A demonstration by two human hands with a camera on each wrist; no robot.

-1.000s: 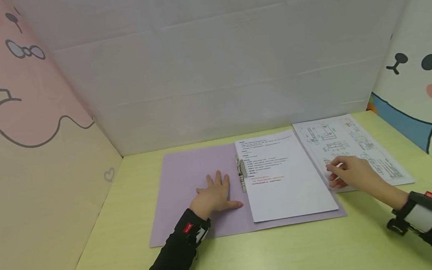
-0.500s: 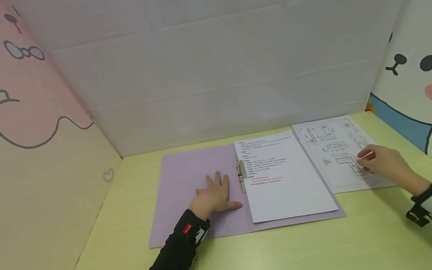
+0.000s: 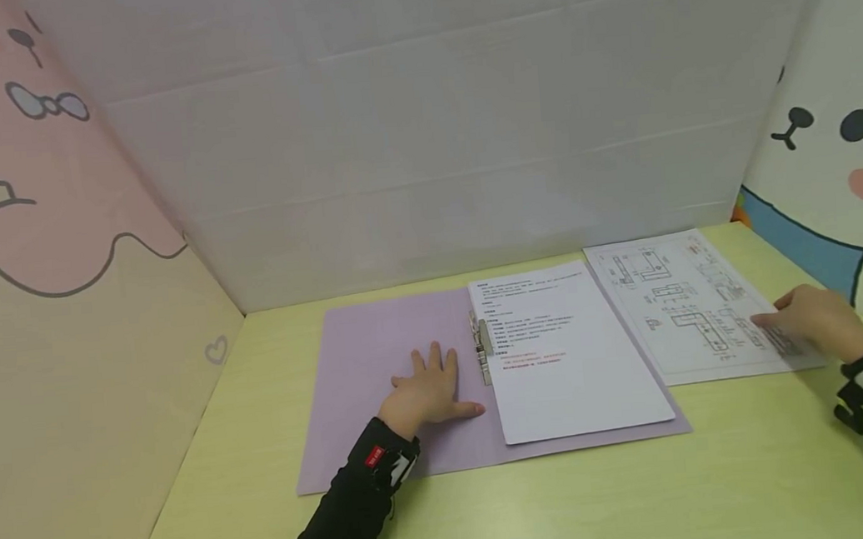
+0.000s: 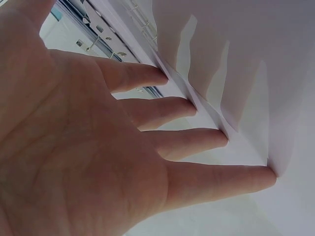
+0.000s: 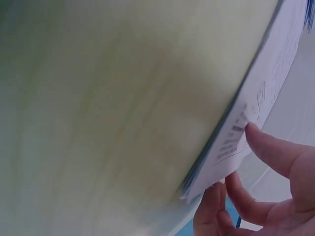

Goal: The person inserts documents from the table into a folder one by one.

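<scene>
My left hand (image 3: 427, 392) rests with spread fingers on the left cover of an open purple folder (image 3: 376, 332). White printed sheets (image 3: 583, 392) lie on the folder's right side, beside its metal clip (image 3: 482, 345). To the right is a stack of technical drawings (image 3: 651, 287), several sheets thick in the right wrist view. At the stack's right edge, my right hand (image 3: 818, 322) holds it between thumb and curled fingers. In the right wrist view the thumb (image 5: 270, 147) lies on the top sheet, with the fingers (image 5: 246, 196) at its edge. The left wrist view shows the left palm (image 4: 98, 147) from below.
The pale yellow tabletop (image 3: 568, 502) extends in front of the folder and stack. A white sheet-covered wall (image 3: 422, 136) rises behind the table. Panels with cartoon animals (image 3: 831, 175) stand at both sides.
My right hand has moved rightward across the drawings, from their left edge to the right edge. The left hand, the folder and the papers have stayed in place.
</scene>
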